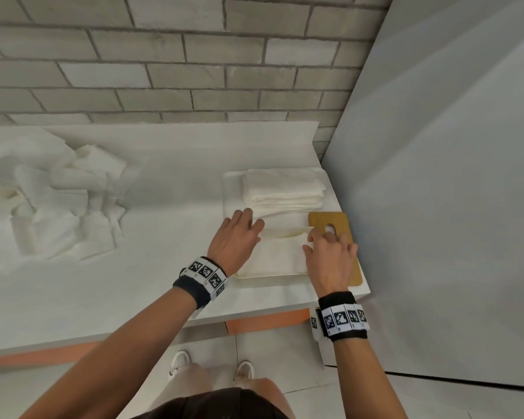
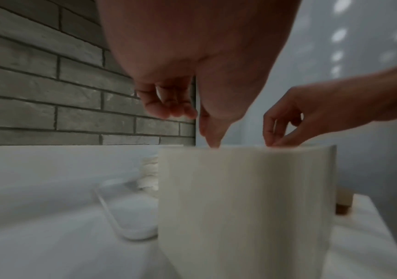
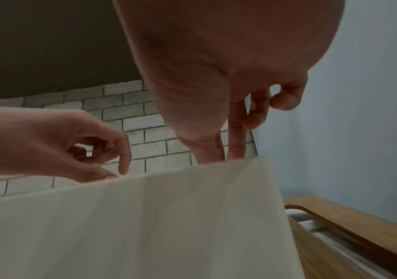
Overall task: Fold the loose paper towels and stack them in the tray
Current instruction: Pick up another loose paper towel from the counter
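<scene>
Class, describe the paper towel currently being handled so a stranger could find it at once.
Find the white counter under the brick wall; at its right end sits a tray. In the tray's near half, in front of the folded stack, the paper towel is the single sheet pinched by both hands.

The head camera is looking steeply down from above at the counter [image 1: 152,285], taking in both forearms. Each wrist camera is sitting low under its palm, peering forward very close along the fingers (heavily blurred). All three views are sharing the paper towel [image 1: 280,255] and brick wall [image 1: 170,68].
</scene>
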`<action>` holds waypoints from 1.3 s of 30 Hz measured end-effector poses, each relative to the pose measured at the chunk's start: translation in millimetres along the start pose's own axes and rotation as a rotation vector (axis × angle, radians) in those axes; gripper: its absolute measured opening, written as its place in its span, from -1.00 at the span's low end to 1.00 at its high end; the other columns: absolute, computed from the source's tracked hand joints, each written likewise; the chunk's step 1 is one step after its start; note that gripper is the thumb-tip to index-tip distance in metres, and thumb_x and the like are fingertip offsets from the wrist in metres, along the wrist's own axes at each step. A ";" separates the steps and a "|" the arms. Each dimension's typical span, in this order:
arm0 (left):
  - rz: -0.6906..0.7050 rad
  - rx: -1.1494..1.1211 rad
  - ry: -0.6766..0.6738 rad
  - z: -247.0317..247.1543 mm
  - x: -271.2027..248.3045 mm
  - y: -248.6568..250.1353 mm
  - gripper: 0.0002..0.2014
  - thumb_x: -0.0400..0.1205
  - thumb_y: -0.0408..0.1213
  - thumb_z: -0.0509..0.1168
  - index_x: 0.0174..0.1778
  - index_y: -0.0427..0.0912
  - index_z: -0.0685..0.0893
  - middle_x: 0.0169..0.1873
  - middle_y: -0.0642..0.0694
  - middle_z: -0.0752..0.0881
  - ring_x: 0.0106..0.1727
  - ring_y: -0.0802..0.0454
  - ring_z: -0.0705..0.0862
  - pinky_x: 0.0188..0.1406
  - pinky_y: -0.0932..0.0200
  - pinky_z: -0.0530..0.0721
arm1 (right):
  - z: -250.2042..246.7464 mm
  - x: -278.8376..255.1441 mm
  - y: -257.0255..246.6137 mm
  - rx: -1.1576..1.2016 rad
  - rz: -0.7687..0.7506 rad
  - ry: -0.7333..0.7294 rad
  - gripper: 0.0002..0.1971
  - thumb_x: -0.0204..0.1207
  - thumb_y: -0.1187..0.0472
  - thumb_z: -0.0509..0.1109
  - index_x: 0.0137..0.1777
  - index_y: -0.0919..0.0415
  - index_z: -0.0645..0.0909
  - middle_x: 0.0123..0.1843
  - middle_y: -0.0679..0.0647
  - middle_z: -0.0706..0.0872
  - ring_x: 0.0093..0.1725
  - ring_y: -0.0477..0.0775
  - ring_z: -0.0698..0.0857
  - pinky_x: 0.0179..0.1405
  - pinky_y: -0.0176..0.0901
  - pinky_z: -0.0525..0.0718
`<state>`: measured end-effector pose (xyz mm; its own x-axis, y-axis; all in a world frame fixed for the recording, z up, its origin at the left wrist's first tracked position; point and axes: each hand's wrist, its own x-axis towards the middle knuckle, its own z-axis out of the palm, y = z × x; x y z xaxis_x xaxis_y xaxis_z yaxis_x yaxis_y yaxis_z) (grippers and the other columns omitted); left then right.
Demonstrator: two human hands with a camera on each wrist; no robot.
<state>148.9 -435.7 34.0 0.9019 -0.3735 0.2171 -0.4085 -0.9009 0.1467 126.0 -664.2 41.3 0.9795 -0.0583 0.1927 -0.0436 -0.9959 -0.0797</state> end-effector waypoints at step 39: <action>-0.782 -0.434 0.037 -45.2 -237.0 -423.7 -0.71 0.59 -0.39 0.59 0.16 -0.03 0.75 -0.04 -0.02 0.61 -0.20 -0.04 0.67 0.11 -0.17 0.76 | 116.8 3.7 -495.2 0.610 -0.262 -0.581 -0.64 0.75 0.10 0.45 0.49 -0.17 0.57 0.41 0.05 0.54 0.40 0.19 0.60 0.21 0.06 0.66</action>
<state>101.9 44.6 -36.0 0.9429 0.3260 -0.0681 0.2968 -0.7296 0.6161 174.1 -163.2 -32.8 0.8957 0.3766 -0.2364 0.1464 -0.7519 -0.6429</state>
